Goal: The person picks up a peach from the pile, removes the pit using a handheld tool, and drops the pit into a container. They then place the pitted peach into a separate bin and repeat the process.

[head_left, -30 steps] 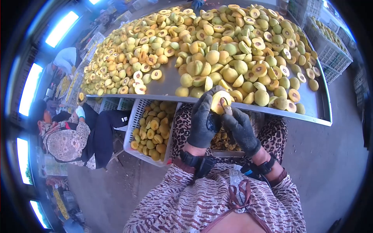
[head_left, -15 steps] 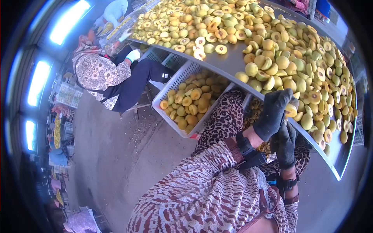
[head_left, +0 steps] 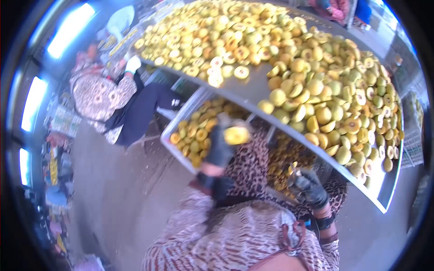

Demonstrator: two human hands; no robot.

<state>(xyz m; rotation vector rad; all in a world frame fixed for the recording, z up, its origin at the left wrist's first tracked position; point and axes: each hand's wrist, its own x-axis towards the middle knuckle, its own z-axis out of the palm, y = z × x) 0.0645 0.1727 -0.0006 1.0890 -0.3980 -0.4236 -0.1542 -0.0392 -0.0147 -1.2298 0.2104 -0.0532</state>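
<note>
My left hand (head_left: 219, 147), in a dark glove and blurred by motion, is over the near edge of the white crate (head_left: 168, 141). Its fingers are closed on a yellow fruit piece (head_left: 236, 135). Lower right, my gloved right hand (head_left: 310, 186) is closed round a small tool (head_left: 293, 171), whose exact shape is unclear; a yellowish bit shows at its tip. Beneath that tool lie many small brownish-yellow scraps (head_left: 281, 168). Halved yellow-green fruits (head_left: 323, 115) are heaped on the metal table (head_left: 253, 86). More fruit pieces (head_left: 195, 131) fill much of the crate.
A seated co-worker (head_left: 97, 97) in a patterned top and white gloves is at the left by the table. Another person in pink (head_left: 337, 10) shows at the top right. The table's raised metal edge (head_left: 312, 142) runs diagonally in front of my knees.
My hands were close together at the table edge. The left has moved left to the crate with a fruit piece, and the right has moved down, away from it. The view has shifted slightly.
</note>
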